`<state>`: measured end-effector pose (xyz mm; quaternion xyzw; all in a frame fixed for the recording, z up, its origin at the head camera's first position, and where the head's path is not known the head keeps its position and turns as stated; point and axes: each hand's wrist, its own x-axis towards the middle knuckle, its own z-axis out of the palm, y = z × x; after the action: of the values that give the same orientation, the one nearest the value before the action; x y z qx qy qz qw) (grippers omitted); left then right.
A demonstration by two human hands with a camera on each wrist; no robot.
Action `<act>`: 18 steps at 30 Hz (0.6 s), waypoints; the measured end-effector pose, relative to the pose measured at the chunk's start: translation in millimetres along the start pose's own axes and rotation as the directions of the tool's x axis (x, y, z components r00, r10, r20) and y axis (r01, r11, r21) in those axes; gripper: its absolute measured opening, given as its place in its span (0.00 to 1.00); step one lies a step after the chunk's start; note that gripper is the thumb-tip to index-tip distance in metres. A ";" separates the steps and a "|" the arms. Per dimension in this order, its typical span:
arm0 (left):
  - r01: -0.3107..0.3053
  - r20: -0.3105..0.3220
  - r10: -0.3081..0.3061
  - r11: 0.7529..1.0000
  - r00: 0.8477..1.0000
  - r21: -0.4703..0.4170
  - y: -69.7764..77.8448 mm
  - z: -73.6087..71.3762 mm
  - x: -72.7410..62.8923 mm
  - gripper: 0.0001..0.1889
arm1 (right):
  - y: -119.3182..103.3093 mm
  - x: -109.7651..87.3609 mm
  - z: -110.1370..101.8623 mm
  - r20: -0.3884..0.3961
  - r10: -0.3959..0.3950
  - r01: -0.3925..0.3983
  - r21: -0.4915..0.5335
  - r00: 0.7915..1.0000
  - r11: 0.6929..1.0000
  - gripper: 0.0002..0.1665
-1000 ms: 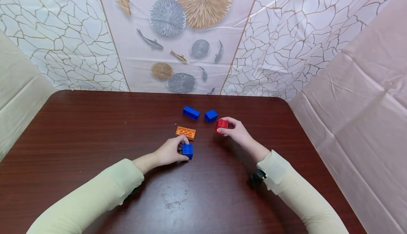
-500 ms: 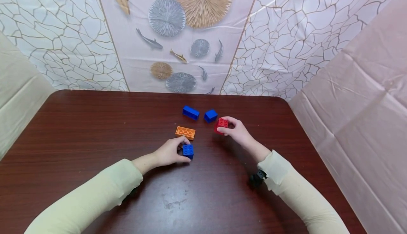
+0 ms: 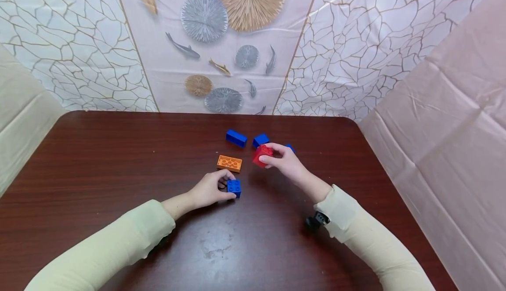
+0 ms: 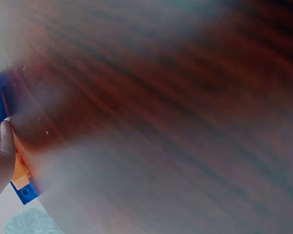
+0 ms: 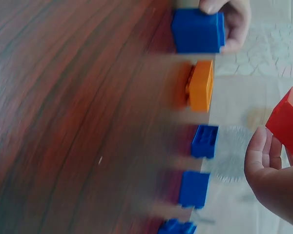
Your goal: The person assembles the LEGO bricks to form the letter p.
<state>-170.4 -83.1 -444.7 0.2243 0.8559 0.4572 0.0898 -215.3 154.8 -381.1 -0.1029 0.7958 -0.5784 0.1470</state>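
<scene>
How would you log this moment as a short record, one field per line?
Left grip: curled round near blue brick, studs up
Right grip: holds red brick, tilted, raised off table
Orange brick: hollow side up, beyond near blue brick
Far side, head view: long blue brick, shorter blue brick to its right
Partly hidden, head view: another blue brick

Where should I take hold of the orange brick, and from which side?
Pinch the orange brick by its two short ends, coming down from above. It lies hollow side up, studs down, so its straight end walls should offer a firm hold. The left hand, holding a blue brick, crowds its near long side, so those ends look clearer.
</scene>
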 end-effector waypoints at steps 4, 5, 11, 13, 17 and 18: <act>0.013 0.006 -0.013 1.000 1.000 -0.020 0.3 -1.2 -0.4 0.18 | -7.8 -2.4 11.7 0.035 -0.009 0.009 0.013 0.999 1.000 0.25; 0.015 0.007 -0.014 1.000 1.000 -0.027 0.2 -1.3 -0.4 0.18 | -9.2 -2.9 14.5 0.042 -0.017 0.017 0.011 0.999 1.000 0.25; -0.003 0.000 0.003 0.999 1.000 -0.032 -2.2 -0.6 0.3 0.18 | -10.1 -4.2 29.0 0.076 -0.083 0.089 -0.078 0.994 0.993 0.26; -0.012 -0.001 0.012 1.000 1.000 -0.022 -2.5 -0.4 0.6 0.18 | -8.1 -4.3 33.6 0.089 -0.104 0.113 -0.098 0.991 0.989 0.25; -0.021 -0.006 0.021 1.000 1.000 -0.015 -4.3 0.2 1.4 0.18 | -3.1 -4.3 40.5 0.116 -0.139 0.152 -0.109 0.983 0.982 0.24; -0.020 -0.006 0.020 1.000 1.000 -0.017 -4.8 0.2 1.5 0.18 | -2.2 -4.4 41.8 0.121 -0.146 0.160 -0.119 0.982 0.980 0.24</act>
<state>-173.1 -84.6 -448.6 0.2307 0.8501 0.4658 0.0846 -196.4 118.3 -390.5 -0.2053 0.8116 -0.5289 0.1394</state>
